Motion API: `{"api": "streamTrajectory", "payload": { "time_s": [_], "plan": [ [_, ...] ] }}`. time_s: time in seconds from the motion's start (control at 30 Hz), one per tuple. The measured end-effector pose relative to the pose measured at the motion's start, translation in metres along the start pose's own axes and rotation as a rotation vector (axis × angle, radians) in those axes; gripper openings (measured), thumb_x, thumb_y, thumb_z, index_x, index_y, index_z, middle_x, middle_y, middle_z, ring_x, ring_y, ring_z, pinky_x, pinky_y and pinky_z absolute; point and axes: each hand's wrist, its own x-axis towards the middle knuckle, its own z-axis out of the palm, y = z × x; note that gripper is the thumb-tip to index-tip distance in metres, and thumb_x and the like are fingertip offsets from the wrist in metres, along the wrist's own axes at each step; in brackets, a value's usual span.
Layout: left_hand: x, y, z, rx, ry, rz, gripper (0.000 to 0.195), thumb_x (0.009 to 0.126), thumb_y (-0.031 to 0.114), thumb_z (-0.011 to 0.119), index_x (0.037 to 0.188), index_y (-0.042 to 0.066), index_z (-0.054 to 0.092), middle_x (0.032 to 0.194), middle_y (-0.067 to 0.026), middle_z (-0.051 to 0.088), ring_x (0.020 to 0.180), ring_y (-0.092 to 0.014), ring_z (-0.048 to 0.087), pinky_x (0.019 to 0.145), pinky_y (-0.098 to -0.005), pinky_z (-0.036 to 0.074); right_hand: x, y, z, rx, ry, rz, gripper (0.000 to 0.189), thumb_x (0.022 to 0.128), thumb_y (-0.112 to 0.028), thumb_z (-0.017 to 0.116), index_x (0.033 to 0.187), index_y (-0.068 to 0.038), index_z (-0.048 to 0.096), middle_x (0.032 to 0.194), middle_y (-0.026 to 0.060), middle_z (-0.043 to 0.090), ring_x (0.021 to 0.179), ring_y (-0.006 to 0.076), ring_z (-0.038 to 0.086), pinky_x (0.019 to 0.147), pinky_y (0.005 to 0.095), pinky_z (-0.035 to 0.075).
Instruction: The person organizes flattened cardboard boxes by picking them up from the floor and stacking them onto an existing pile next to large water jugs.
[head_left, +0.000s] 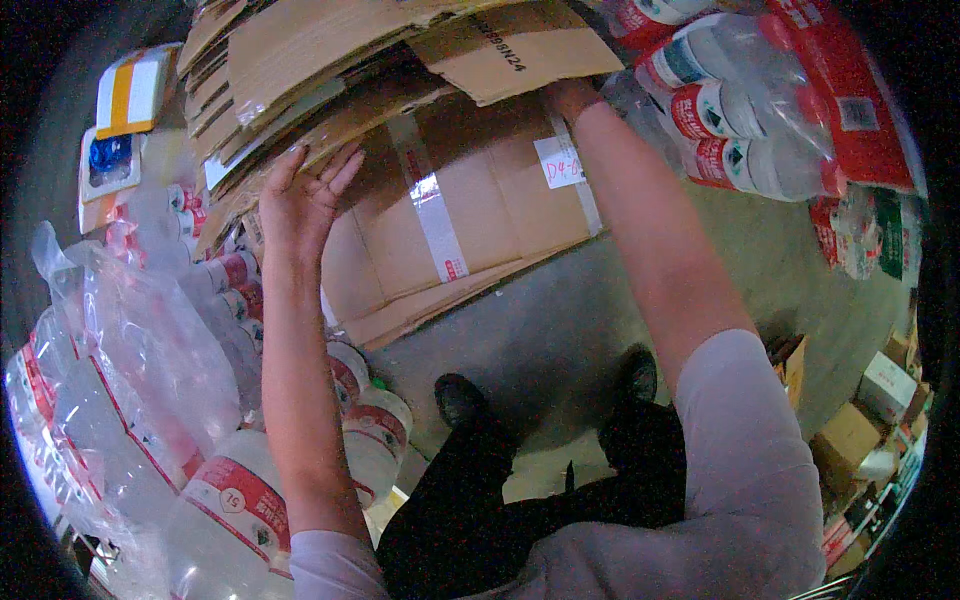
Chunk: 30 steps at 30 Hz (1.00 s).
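Observation:
Flattened cardboard boxes (315, 60) lie in a thick, uneven stack at the top of the view. At the stack's lower left edge is my left hand (311, 187), palm up, fingers apart and curled, the fingertips at or just under the cardboard. My right hand (574, 97) reaches beneath a printed cardboard flap (525, 56) at the stack's right side; its fingers are hidden. Below the stack, between my forearms, lies a larger flattened carton (480, 202) with clear tape and a white label (559, 161) bearing red handwriting.
Shrink-wrapped large water bottles (720, 120) stand at the upper right, others (232, 510) at the lower left beside clear plastic film (157, 322). White boxes with orange tape (127, 90) sit at the far left. Small cartons (847, 435) lie at the right. My shoes rest on grey floor (517, 345).

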Motion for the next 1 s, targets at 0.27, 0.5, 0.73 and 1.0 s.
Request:
{"api": "streamTrajectory", "payload": {
  "time_s": [0.27, 0.5, 0.73, 1.0],
  "plan": [
    [0.000, -0.024, -0.028, -0.123, 0.006, -0.030, 0.041, 0.095, 0.012, 0.053, 0.131, -0.006, 0.045, 0.136, -0.0257, 0.053, 0.128, -0.045, 0.049, 0.111, -0.0619, 0.037, -0.107, 0.038, -0.044, -0.162, -0.185, 0.268, 0.056, 0.103, -0.044, 0.046, 0.144, -0.007, 0.045, 0.140, 0.0124, 0.054, 0.127, 0.0236, 0.050, 0.111, 0.0409, 0.036],
    [0.005, -0.055, -0.040, -0.159, -0.028, -0.035, 0.040, 0.098, 0.018, 0.052, 0.134, 0.000, 0.046, 0.138, -0.0220, 0.053, 0.125, -0.042, 0.053, 0.110, -0.0598, 0.040, -0.219, 0.109, -0.103, 0.982, -0.609, 0.251, 0.068, 0.099, -0.056, 0.045, 0.151, -0.014, 0.033, 0.151, 0.0104, 0.042, 0.135, 0.0320, 0.046, 0.111, 0.0544, 0.037],
    [0.000, -0.091, -0.027, -0.234, 0.031, 0.001, 0.044, 0.099, 0.029, 0.057, 0.135, 0.005, 0.046, 0.136, -0.0188, 0.053, 0.126, -0.039, 0.052, 0.107, -0.0588, 0.044, -0.304, 0.112, 0.066, 0.988, -0.222, 0.220, 0.061, 0.090, -0.014, 0.068, 0.144, -0.011, 0.039, 0.142, 0.0131, 0.047, 0.127, 0.0339, 0.051, 0.104, 0.0532, 0.044],
    [0.026, -0.105, -0.049, -0.411, 0.127, 0.021, 0.027, 0.098, 0.006, 0.052, 0.124, -0.002, 0.050, 0.127, -0.0202, 0.058, 0.120, -0.040, 0.056, 0.102, -0.0596, 0.049, -0.276, 0.101, 0.126, 1.106, 0.228, 0.089, 0.058, 0.082, -0.002, 0.072, 0.135, -0.004, 0.049, 0.130, 0.0099, 0.057, 0.120, 0.0270, 0.055, 0.100, 0.0433, 0.047]
  ]
}}
